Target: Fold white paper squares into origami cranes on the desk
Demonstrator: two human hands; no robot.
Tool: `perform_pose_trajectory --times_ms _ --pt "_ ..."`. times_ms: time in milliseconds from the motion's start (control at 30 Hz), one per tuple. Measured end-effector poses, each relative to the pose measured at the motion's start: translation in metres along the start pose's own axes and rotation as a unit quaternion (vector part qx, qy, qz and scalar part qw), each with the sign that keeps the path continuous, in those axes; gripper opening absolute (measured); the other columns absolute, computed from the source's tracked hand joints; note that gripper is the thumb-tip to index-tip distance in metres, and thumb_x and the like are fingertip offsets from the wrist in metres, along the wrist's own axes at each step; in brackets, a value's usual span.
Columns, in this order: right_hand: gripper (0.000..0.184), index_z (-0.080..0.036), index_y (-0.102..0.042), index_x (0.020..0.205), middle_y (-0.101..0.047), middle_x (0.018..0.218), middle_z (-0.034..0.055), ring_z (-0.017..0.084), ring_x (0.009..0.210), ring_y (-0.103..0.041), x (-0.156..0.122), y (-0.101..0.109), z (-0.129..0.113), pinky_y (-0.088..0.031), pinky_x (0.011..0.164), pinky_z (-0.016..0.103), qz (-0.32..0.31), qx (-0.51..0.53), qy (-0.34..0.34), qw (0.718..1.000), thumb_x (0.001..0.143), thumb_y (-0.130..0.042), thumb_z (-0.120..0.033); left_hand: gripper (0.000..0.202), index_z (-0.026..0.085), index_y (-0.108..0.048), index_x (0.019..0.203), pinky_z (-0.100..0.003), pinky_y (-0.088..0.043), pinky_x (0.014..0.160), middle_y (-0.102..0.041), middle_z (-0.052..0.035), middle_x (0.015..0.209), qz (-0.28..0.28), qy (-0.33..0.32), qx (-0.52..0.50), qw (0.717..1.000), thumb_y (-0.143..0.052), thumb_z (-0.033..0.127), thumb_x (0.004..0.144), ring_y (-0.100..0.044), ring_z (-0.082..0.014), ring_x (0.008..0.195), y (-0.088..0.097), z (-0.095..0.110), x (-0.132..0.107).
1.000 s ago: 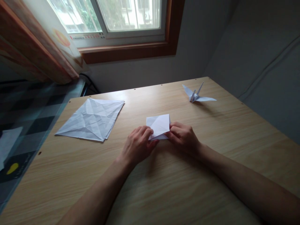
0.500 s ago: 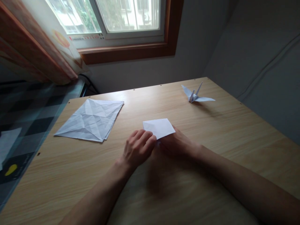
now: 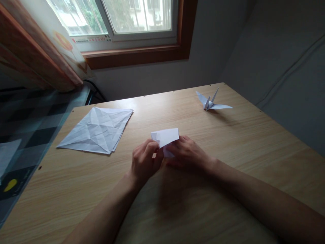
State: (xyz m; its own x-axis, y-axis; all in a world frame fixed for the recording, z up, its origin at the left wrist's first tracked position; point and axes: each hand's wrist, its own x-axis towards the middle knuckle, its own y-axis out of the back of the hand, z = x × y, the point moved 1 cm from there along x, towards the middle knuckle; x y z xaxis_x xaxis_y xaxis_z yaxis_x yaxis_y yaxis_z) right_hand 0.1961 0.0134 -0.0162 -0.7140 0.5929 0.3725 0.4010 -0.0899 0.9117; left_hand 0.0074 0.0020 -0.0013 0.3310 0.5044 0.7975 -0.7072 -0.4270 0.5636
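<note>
A small piece of folded white paper (image 3: 166,136) is held between my two hands, just above the table's middle. My left hand (image 3: 146,157) pinches its lower left corner, thumb and fingers closed. My right hand (image 3: 188,151) grips the paper from the right, with its fingers partly under and behind the sheet. A lower flap of the paper shows between the hands, beneath the upper layer. The right fingertips are partly hidden by the paper.
On the wooden table (image 3: 101,189), creased white paper sheets (image 3: 99,130) lie at the left. A folded paper crane (image 3: 210,104) stands at the back right. Beyond the left edge is a checked cloth surface (image 3: 38,118). A window (image 3: 142,17) and a curtain (image 3: 33,44) are behind.
The held paper has shifted slightly left and its layers have come apart, showing a lower flap. My right fingers have moved into view at the paper's right side.
</note>
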Motion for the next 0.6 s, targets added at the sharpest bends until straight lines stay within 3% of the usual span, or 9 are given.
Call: perform_pose_trajectory --times_ms 67,167,300,367,433,600 --pt "0.03 -0.013 -0.061 0.102 -0.064 0.109 0.017 0.028 0.098 -0.057 -0.001 -0.001 0.0 -0.048 0.083 0.042 0.007 -0.01 0.006 1.0 0.091 -0.056 -0.042 0.017 0.021 -0.044 0.079 -0.019 -0.038 0.049 -0.051 0.0059 0.063 0.008 0.02 0.0 1.0 -0.059 0.013 0.084 -0.048 -0.0076 0.051 0.0 0.0 -0.001" --pt "0.015 -0.015 -0.061 0.09 -0.067 0.103 0.0137 0.024 0.093 -0.059 0.0 0.0 0.0 -0.047 0.08 0.038 0.029 -0.022 0.023 0.999 0.093 -0.052 -0.027 0.016 0.021 -0.046 0.084 -0.019 -0.04 0.051 -0.051 0.0056 0.066 0.019 0.029 -0.001 0.999 -0.06 0.013 0.083 -0.049 -0.0077 0.052 -0.001 -0.002 -0.002" --pt "0.012 -0.016 -0.061 0.084 -0.069 0.094 0.01 0.022 0.086 -0.059 0.001 0.0 0.0 -0.046 0.077 0.035 0.044 -0.035 0.029 0.998 0.088 -0.051 -0.013 0.032 0.022 -0.052 0.111 -0.03 -0.053 0.07 -0.057 -0.0077 0.104 0.022 -0.03 0.039 0.999 -0.059 0.01 0.082 -0.059 -0.018 0.088 0.0 -0.004 -0.001" --pt "0.012 -0.015 -0.061 0.084 -0.069 0.088 0.0089 0.021 0.082 -0.059 0.001 -0.001 0.001 -0.046 0.075 0.035 0.052 -0.031 0.026 0.998 0.087 -0.05 -0.012 0.04 0.028 -0.055 0.115 -0.04 -0.053 0.087 -0.049 -0.0099 0.126 -0.005 -0.078 0.075 0.994 -0.058 0.007 0.082 -0.053 -0.0252 0.113 0.001 -0.002 0.001" --pt "0.012 -0.015 -0.062 0.086 -0.069 0.086 0.0087 0.021 0.081 -0.06 -0.001 -0.001 0.001 -0.047 0.075 0.035 0.064 -0.021 0.023 0.997 0.087 -0.05 -0.013 0.041 0.031 -0.058 0.112 -0.047 -0.047 0.099 -0.044 -0.0069 0.137 -0.044 -0.114 0.098 0.988 -0.059 0.005 0.08 -0.042 -0.0297 0.13 0.003 0.0 0.003" --pt "0.015 -0.015 -0.064 0.092 -0.071 0.091 0.0105 0.021 0.081 -0.061 -0.007 0.003 0.004 -0.048 0.075 0.034 0.083 -0.012 0.004 0.996 0.087 -0.05 -0.014 0.017 0.022 -0.061 0.09 -0.062 -0.029 0.111 -0.046 -0.0089 0.145 -0.138 -0.13 0.119 0.975 -0.066 0.024 0.074 -0.028 -0.0394 0.141 0.01 0.002 0.006"
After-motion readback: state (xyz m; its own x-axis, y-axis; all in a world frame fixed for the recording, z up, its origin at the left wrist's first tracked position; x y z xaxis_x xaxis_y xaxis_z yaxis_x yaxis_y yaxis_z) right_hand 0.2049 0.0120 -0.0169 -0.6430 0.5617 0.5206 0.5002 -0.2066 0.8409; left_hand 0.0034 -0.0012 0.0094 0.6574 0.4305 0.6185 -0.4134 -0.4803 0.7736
